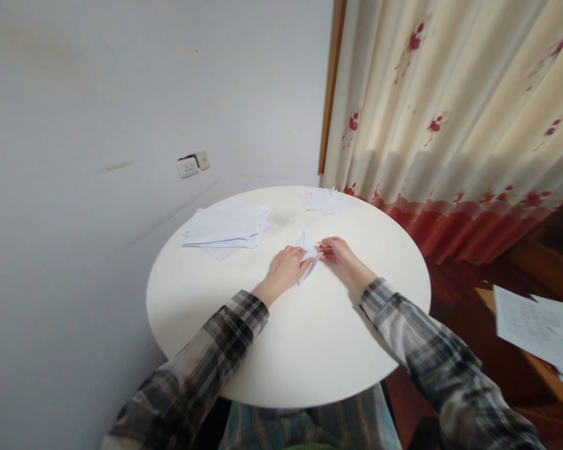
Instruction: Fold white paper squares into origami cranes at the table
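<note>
A small folded piece of white paper (308,245) lies on the round white table (309,350), with a point at its far end and a raised flap on its right side. Across its left part rests my left hand (288,265), its fingers closed and its thumb against the fold, holding the paper down. My right hand (336,251) is at the right edge with fingers bent together, pinching the flap. Part of the paper is hidden beneath my left fingers.
At the table's back left lies a stack of white paper sheets (228,225). Torn paper pieces (329,201) lie at the back right. A wall with a socket (187,167) stands left, and a floral curtain (450,125) hangs behind. Printed papers (535,325) lie on wooden furniture at right.
</note>
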A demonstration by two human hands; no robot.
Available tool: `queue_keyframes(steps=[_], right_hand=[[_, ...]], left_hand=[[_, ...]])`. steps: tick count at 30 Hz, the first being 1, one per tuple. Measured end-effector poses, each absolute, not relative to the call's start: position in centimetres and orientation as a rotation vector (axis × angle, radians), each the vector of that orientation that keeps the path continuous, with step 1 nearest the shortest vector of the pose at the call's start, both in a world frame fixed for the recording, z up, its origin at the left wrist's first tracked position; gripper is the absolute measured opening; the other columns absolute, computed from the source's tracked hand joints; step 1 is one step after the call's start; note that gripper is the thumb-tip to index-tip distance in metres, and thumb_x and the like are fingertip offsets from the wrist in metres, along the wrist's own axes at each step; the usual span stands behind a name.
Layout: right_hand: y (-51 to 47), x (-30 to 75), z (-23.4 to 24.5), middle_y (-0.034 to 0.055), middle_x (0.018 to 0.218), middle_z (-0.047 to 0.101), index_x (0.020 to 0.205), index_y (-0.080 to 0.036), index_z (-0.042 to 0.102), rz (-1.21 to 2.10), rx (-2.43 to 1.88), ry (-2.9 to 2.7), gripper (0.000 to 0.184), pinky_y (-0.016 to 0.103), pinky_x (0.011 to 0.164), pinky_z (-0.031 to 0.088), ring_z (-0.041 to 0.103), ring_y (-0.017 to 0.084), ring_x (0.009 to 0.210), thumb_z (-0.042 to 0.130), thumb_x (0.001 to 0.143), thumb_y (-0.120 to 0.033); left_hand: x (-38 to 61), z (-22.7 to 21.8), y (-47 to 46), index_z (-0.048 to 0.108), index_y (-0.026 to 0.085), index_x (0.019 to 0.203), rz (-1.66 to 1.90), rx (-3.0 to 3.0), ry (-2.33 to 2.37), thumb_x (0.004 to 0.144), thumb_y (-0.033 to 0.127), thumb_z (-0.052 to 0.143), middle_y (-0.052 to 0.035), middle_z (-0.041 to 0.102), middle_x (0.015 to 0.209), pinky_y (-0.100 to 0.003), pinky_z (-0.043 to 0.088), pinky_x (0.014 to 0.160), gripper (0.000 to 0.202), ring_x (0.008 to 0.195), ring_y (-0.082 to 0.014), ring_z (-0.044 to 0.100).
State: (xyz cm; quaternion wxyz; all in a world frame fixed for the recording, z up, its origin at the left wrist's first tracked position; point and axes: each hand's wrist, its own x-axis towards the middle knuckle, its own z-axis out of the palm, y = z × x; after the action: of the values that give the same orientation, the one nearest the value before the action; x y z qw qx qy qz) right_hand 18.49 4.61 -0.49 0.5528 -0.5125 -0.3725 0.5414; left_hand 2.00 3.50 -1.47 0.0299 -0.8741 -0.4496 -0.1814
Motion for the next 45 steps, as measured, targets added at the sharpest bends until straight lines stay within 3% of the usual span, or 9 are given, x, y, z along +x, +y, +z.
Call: queue_keyframes(steps=[5,11,14,18,22,25,29,37,45], right_hand=[[4.2,17.4,-0.8,-0.0008,0.058,0.053,0.069,-0.017,0.049,1.307,-1.183,-0.878,0.007,0.023,0.051,0.051,0.053,0.010,0.052,0.052,0.067,-0.011],[4.2,17.0,-1.1,-0.0026,0.058,0.051,0.067,-0.019,0.049,1.189,-1.100,-0.893,0.006,0.025,0.058,0.051,0.052,0.010,0.055,0.052,0.067,-0.014],[4.3,17.5,-1.3,-0.0015,0.066,0.055,0.072,-0.020,0.050,1.080,-1.112,-0.912,0.007,0.025,0.062,0.050,0.054,0.011,0.062,0.052,0.067,-0.016],[4.4,17.7,-1.3,-0.0003,0.080,0.059,0.081,-0.022,0.053,1.006,-1.123,-0.953,0.014,0.026,0.070,0.047,0.056,0.012,0.076,0.056,0.067,-0.019],[4.0,17.1,-0.9,0.0013,0.088,0.062,0.088,-0.021,0.054,1.094,-1.057,-0.989,0.025,0.027,0.075,0.044,0.056,0.013,0.082,0.062,0.065,-0.026],[3.8,16.9,-0.8,0.0013,0.083,0.063,0.091,-0.019,0.055,1.132,-1.027,-1.019,0.031,0.024,0.068,0.044,0.056,0.012,0.076,0.064,0.064,-0.031],[4.0,17.2,-1.2,-0.0029,0.066,0.058,0.092,-0.018,0.054,1.111,-1.047,-1.008,0.035,0.022,0.056,0.041,0.053,0.010,0.060,0.064,0.061,-0.030],[4.7,17.7,-2.1,-0.0047,0.065,0.058,0.088,-0.020,0.050,1.031,-1.046,-1.042,0.037,0.025,0.060,0.045,0.056,0.011,0.060,0.066,0.055,-0.023],[5.2,18.1,-3.0,-0.0073,0.061,0.054,0.089,-0.020,0.051,0.937,-1.241,-1.263,0.036,0.023,0.055,0.042,0.053,0.010,0.056,0.062,0.056,-0.016]], left_hand=[[2.4,-1.9,3.1,0.055,0.013,0.112,-0.564,-2.686,-1.401,0.080,0.056,0.043,-0.0138,0.059,0.113,-0.037,0.036,0.094,0.056,0.109,-0.0262,0.049],[2.2,-2.2,3.4,0.056,0.016,0.110,-0.628,-2.670,-1.505,0.087,0.026,0.037,-0.0101,0.060,0.113,-0.031,0.037,0.095,0.032,0.109,-0.0203,0.052],[2.0,-1.6,3.5,0.058,0.018,0.107,-0.801,-2.667,-1.645,0.090,0.028,0.029,-0.0097,0.065,0.102,-0.033,0.042,0.087,0.035,0.097,-0.0208,0.059],[2.0,-1.0,4.0,0.060,0.012,0.100,-1.352,-2.512,-1.913,0.090,0.035,0.030,-0.0132,0.067,0.088,-0.035,0.046,0.078,0.039,0.085,-0.0247,0.063],[2.5,-1.6,4.8,0.058,0.011,0.102,-2.241,-2.391,-1.921,0.087,0.036,0.039,-0.0120,0.066,0.101,-0.032,0.047,0.082,0.035,0.094,-0.0223,0.061],[2.7,-2.2,5.0,0.057,0.011,0.104,-2.574,-2.348,-2.067,0.085,0.035,0.044,-0.0106,0.067,0.100,-0.033,0.050,0.078,0.033,0.090,-0.0219,0.063],[2.7,-2.4,4.8,0.059,0.011,0.102,-2.689,-2.367,-2.221,0.080,0.030,0.052,-0.0098,0.068,0.097,-0.035,0.052,0.075,0.030,0.089,-0.0234,0.063],[1.8,-1.8,4.8,0.059,0.009,0.101,-2.834,-2.466,-2.124,0.065,0.033,0.064,-0.0117,0.067,0.099,-0.031,0.050,0.075,0.043,0.087,-0.0211,0.064],[0.2,-2.5,6.2,0.055,0.011,0.106,-2.400,-2.698,-2.151,0.061,0.020,0.066,-0.0091,0.067,0.091,-0.029,0.049,0.070,0.046,0.076,-0.0162,0.063]])
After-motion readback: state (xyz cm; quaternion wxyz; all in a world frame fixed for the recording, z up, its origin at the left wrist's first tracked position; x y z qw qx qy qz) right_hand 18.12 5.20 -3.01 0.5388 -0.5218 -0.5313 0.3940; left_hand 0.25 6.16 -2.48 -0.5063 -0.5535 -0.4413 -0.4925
